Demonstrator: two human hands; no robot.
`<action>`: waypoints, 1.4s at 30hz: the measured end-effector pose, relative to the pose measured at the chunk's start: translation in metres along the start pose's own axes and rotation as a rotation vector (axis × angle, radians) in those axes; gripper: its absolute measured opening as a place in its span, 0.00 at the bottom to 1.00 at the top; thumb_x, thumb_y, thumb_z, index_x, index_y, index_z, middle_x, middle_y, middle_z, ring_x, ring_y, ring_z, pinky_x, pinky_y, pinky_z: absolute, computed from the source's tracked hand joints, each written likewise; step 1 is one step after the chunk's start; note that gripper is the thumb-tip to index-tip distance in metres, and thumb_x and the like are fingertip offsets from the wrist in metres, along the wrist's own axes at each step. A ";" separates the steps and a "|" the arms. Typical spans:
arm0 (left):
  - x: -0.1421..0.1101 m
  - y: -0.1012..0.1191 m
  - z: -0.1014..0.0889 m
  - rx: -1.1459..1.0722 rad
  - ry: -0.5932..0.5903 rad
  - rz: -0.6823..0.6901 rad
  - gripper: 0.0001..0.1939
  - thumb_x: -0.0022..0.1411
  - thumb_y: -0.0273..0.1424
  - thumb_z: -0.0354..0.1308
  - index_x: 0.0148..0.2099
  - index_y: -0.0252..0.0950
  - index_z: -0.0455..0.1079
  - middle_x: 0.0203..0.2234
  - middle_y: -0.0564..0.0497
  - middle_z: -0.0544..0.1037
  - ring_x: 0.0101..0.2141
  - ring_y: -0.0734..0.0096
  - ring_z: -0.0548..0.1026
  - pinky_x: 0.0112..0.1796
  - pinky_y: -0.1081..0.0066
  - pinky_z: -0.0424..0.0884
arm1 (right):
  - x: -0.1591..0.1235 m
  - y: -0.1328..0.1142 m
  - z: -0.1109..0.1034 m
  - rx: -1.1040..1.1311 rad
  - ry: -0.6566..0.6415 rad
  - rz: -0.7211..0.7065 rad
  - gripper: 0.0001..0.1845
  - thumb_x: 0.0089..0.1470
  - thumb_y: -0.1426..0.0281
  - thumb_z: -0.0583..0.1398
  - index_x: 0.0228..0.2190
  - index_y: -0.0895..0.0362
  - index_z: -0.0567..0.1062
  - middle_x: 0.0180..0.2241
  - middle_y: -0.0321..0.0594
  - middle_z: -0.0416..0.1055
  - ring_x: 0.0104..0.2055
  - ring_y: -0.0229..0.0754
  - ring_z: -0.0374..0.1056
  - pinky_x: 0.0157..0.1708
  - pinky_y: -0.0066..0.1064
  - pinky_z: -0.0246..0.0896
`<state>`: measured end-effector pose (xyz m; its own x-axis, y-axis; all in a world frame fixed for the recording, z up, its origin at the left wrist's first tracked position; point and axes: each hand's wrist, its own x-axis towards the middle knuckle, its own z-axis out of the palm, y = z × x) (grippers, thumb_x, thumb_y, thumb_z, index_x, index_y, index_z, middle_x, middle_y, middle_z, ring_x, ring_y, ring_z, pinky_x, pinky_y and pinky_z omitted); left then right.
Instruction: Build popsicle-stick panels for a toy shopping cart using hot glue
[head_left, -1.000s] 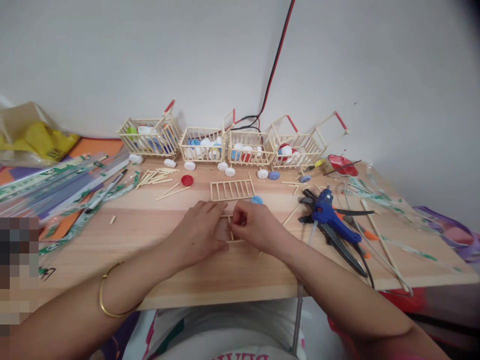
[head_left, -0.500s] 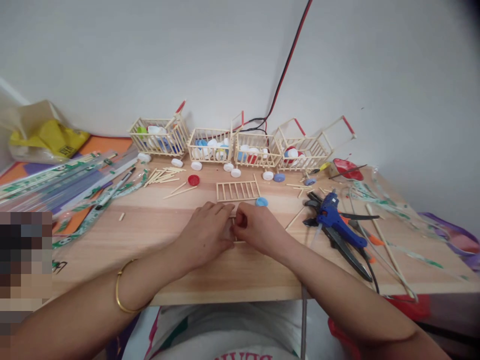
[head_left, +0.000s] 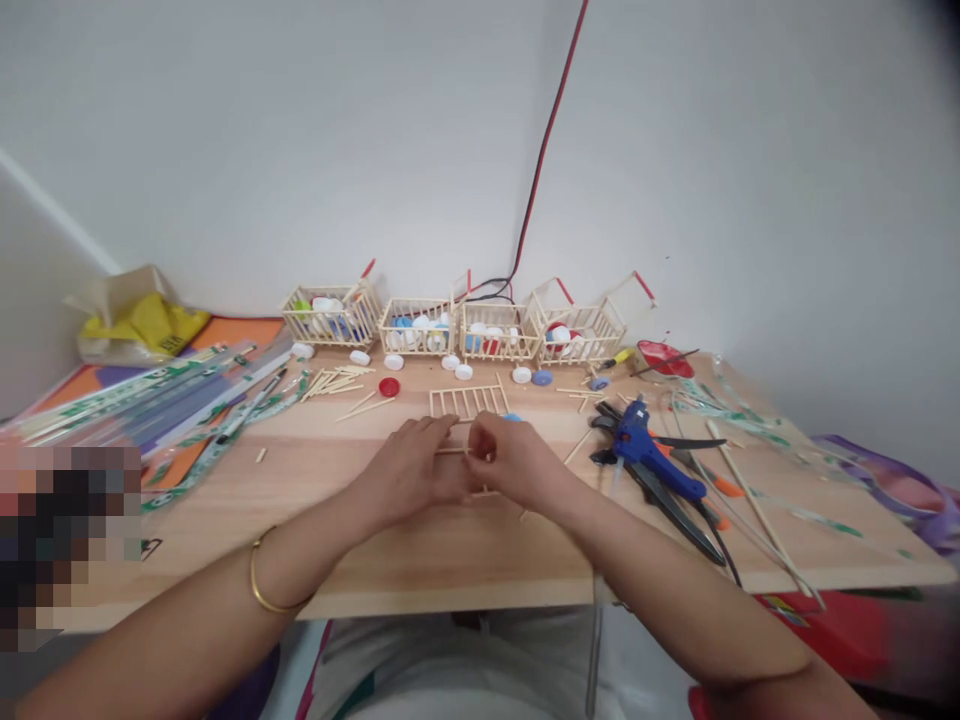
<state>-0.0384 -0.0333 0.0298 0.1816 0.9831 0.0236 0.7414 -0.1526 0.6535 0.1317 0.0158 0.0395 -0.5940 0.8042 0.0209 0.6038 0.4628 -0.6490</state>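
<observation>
My left hand [head_left: 411,465] is bent around a small frame of thin wooden sticks [head_left: 451,452], fingers at its far side and thumb at the near side. Most of that frame is covered by both hands. Close against it, my right hand [head_left: 514,462] is closed in a pinch at the frame's right part; what its fingertips hold is hidden. Just beyond the hands lies a ladder-like stick panel [head_left: 469,402], flat on the table. A blue bottle cap [head_left: 513,417] peeks out behind my right hand.
Several stick-built toy carts [head_left: 420,328] with cap wheels line the wall. Loose sticks [head_left: 334,383] and a red cap [head_left: 388,387] lie front left of them. A blue glue gun [head_left: 649,450] and dark-handled pliers [head_left: 686,515] lie right. Plastic packaging [head_left: 180,400] covers the left side.
The view has tilted up and shifted, so the carts appear lower. Both hands stay together over the small frame, and my right hand now hides most of the blue cap.
</observation>
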 end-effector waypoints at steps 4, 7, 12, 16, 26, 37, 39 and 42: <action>0.004 -0.004 0.002 -0.488 0.053 -0.044 0.28 0.49 0.39 0.63 0.51 0.34 0.65 0.38 0.44 0.76 0.39 0.62 0.74 0.42 0.62 0.68 | -0.002 -0.004 -0.011 0.299 0.030 0.006 0.06 0.46 0.71 0.58 0.29 0.54 0.64 0.25 0.33 0.70 0.26 0.36 0.66 0.26 0.25 0.55; 0.004 -0.003 0.006 -0.791 0.009 -0.044 0.20 0.50 0.34 0.62 0.46 0.34 0.66 0.31 0.49 0.76 0.32 0.69 0.74 0.34 0.68 0.69 | -0.005 -0.007 -0.012 0.392 0.014 0.002 0.08 0.48 0.69 0.59 0.32 0.54 0.64 0.24 0.33 0.72 0.25 0.36 0.66 0.24 0.25 0.54; 0.002 0.005 0.005 -0.773 0.023 -0.015 0.15 0.48 0.32 0.64 0.39 0.34 0.70 0.26 0.53 0.73 0.27 0.74 0.71 0.31 0.72 0.67 | -0.012 -0.007 -0.006 0.436 0.024 -0.059 0.04 0.52 0.68 0.57 0.31 0.54 0.66 0.26 0.33 0.72 0.28 0.36 0.68 0.27 0.26 0.57; 0.001 0.006 -0.004 -0.726 0.090 0.028 0.08 0.51 0.33 0.61 0.32 0.33 0.70 0.23 0.54 0.71 0.24 0.77 0.68 0.29 0.74 0.65 | -0.022 -0.004 -0.008 0.349 0.100 -0.097 0.07 0.54 0.66 0.55 0.32 0.55 0.70 0.30 0.35 0.72 0.27 0.34 0.64 0.28 0.26 0.57; 0.008 -0.008 -0.033 -0.801 0.397 0.073 0.08 0.49 0.33 0.63 0.30 0.35 0.69 0.22 0.56 0.70 0.23 0.79 0.67 0.29 0.76 0.66 | -0.084 0.035 -0.067 0.155 0.374 -0.010 0.09 0.53 0.65 0.57 0.34 0.56 0.71 0.27 0.35 0.70 0.26 0.35 0.63 0.28 0.28 0.58; 0.004 0.044 -0.023 -0.907 0.205 0.002 0.11 0.48 0.36 0.64 0.28 0.33 0.70 0.19 0.53 0.73 0.20 0.78 0.68 0.25 0.75 0.66 | -0.119 0.082 -0.078 0.009 0.703 0.048 0.10 0.54 0.63 0.56 0.35 0.56 0.72 0.27 0.36 0.71 0.26 0.37 0.65 0.27 0.28 0.58; 0.006 0.043 -0.016 -0.960 0.163 -0.040 0.12 0.49 0.36 0.63 0.32 0.32 0.71 0.20 0.52 0.73 0.20 0.78 0.69 0.25 0.75 0.66 | -0.115 0.068 -0.069 0.019 0.717 0.018 0.10 0.54 0.63 0.57 0.34 0.56 0.72 0.21 0.33 0.67 0.23 0.36 0.62 0.25 0.28 0.56; 0.010 0.032 -0.011 -1.038 0.204 -0.101 0.15 0.49 0.33 0.63 0.39 0.32 0.70 0.20 0.53 0.74 0.20 0.78 0.70 0.26 0.75 0.68 | -0.108 0.044 -0.060 -0.023 0.796 -0.030 0.09 0.54 0.64 0.57 0.33 0.55 0.73 0.17 0.29 0.58 0.19 0.34 0.55 0.23 0.27 0.53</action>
<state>-0.0195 -0.0271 0.0591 -0.0334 0.9994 -0.0034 -0.1852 -0.0028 0.9827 0.2542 -0.0285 0.0542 -0.0568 0.8121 0.5807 0.6094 0.4889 -0.6241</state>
